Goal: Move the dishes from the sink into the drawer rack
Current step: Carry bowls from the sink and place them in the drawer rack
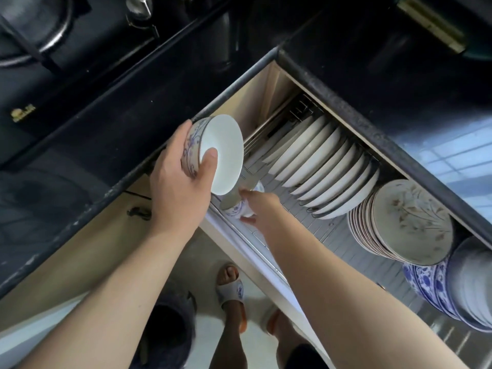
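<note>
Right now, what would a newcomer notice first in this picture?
The left hand grips a blue-patterned bowl above the open drawer rack. Below it, the right hand holds a smaller bowl low in the rack. A row of white plates stands on edge further right.

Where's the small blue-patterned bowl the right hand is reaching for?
In the head view, the small bowl sits at the near-left end of the drawer rack, under the right hand, just below the white bowl.

We see bare forearms without sleeves, and a pale slipper (231,288) with an orange sole, lower centre
</note>
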The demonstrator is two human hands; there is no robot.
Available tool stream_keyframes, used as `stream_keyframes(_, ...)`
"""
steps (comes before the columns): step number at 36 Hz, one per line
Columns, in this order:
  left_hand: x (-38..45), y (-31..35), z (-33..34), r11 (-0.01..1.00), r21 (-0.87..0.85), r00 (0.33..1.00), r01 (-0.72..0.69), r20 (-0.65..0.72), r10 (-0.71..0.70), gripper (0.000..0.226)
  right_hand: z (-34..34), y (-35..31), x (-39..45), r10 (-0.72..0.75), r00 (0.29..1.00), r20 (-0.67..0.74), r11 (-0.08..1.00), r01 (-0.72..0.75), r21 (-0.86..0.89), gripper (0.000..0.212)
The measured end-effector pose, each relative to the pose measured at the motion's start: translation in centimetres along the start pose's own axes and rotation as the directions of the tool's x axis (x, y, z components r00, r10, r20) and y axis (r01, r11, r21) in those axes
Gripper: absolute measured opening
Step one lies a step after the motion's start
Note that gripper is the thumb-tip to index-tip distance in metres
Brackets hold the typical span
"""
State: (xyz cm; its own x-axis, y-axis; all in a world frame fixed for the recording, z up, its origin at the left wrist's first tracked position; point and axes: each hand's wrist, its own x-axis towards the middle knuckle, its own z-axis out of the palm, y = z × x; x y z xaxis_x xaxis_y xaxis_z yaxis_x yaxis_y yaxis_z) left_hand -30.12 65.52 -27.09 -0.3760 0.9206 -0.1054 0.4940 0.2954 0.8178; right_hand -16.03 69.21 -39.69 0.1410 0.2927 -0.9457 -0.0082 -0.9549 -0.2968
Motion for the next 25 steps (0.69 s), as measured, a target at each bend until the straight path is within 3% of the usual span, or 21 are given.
stream_keyframes(7, -0.1, 0.2, 0.1, 1.0, 0.025, 1.0, -0.013, -0.015, 0.014, 0.059, 0.0, -0.2, -0.1, -0.006, 1.0, -0.029, 1.0, 0.005, -0.03, 0.071)
stream_keyframes(13, -0.1, 0.0, 0.4, 0.999, 0.04, 1.0, -0.013, -0.025, 0.014, 0.06, 1.3, -1.4, 1.0, -0.024, 0.994, -0.103, 0.995, 0.014, -0.103, 0.097)
stream_keyframes(25, -0.3, -0.4, 0.6, 0.995, 0.083, 0.998, -0.047, -0.027, 0.05, 0.058, 2.6, -2.1, 2.3, -0.083, 0.997, -0.007, 0.992, 0.082, -0.099, 0.067)
